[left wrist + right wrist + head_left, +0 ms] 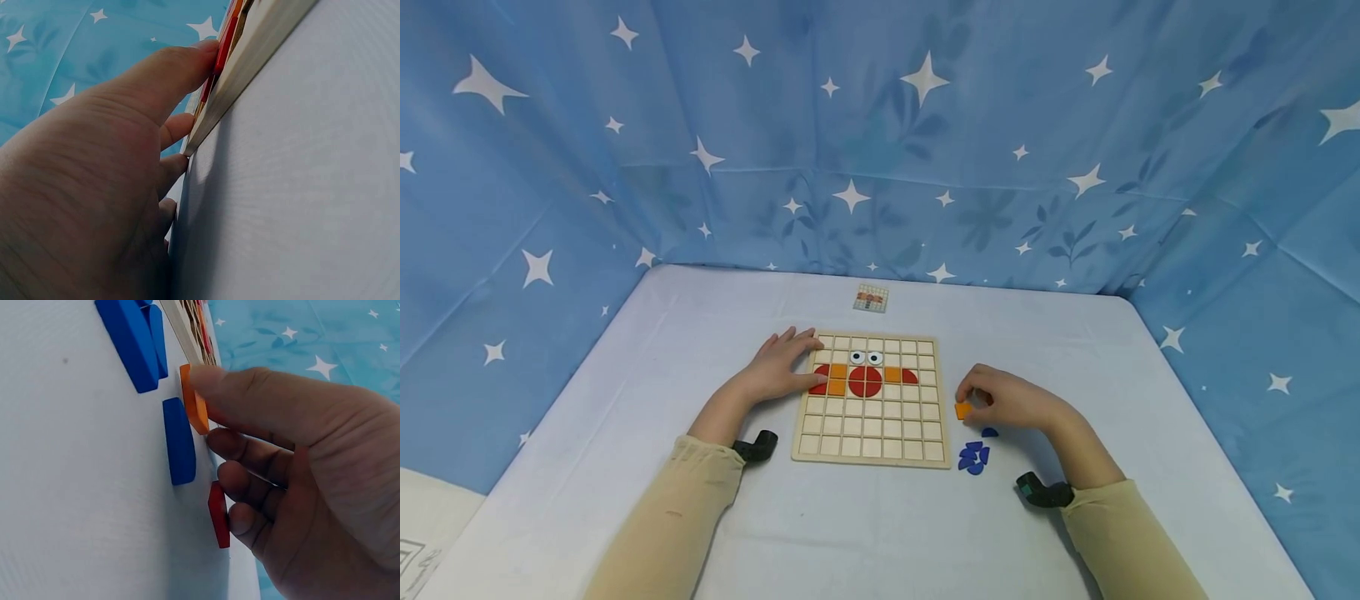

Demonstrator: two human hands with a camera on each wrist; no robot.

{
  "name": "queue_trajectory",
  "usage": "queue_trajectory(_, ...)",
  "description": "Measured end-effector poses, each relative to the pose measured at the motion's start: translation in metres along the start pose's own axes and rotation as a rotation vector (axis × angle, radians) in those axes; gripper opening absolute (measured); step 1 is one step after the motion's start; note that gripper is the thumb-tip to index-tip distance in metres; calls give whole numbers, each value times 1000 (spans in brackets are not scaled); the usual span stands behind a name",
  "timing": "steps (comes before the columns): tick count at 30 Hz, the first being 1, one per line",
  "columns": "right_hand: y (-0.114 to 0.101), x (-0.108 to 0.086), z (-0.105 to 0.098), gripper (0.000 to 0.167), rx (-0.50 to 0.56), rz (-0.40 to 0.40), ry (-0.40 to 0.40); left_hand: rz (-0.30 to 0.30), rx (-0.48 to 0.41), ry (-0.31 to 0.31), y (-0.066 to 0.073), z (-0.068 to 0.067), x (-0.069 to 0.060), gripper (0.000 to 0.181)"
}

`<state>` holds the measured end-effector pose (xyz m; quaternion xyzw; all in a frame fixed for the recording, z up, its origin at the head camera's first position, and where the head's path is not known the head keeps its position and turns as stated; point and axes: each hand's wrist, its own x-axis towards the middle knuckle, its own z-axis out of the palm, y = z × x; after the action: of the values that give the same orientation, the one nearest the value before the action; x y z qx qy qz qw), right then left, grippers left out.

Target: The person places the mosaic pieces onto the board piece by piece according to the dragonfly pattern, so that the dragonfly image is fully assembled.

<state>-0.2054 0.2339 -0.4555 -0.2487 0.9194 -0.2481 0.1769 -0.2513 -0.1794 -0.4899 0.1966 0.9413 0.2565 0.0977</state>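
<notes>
A square wooden grid board [872, 450] carries red and orange tiles and two eye tiles [866, 357]. My left hand [775, 368] lies at its left edge, fingers extended along the side. The thumb touches a red tile [226, 47] there. Right of the board, my right hand [1015, 398] pinches an orange square tile [195, 403] between thumb and fingers. Close under its other fingers is a small red tile [219, 515]; in the head view the hand covers it. A blue tile [179, 440] lies beside the orange one.
Several blue tiles [974, 457] lie in a loose group on the white table [880, 533], off the board's lower right corner. Behind the board rests a small picture card [871, 298]. A blue star-patterned curtain [880, 150] surrounds the table's back and sides.
</notes>
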Motion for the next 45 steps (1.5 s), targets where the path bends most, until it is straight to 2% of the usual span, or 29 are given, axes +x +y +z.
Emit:
queue_trajectory(10, 4, 1, 1, 18, -53, -59, 45, 5, 4, 2, -1, 0, 2, 63)
queue_trajectory(22, -5, 0, -10, 19, -51, -33, 133, -1, 9, 0, 1, -2, -1, 64)
queue_trajectory(30, -22, 14, -11, 18, -63, 3, 136, -1, 1, 1, 1, -2, -2, 64)
queue_trajectory(36, -39, 27, -10, 19, -72, -20, 137, -2, -19, 7, 1, -1, -1, 56)
queue_trajectory(45, -60, 53, -2, 21, -44, 11, 71, 3, -23, -8, 0, -2, -2, 56)
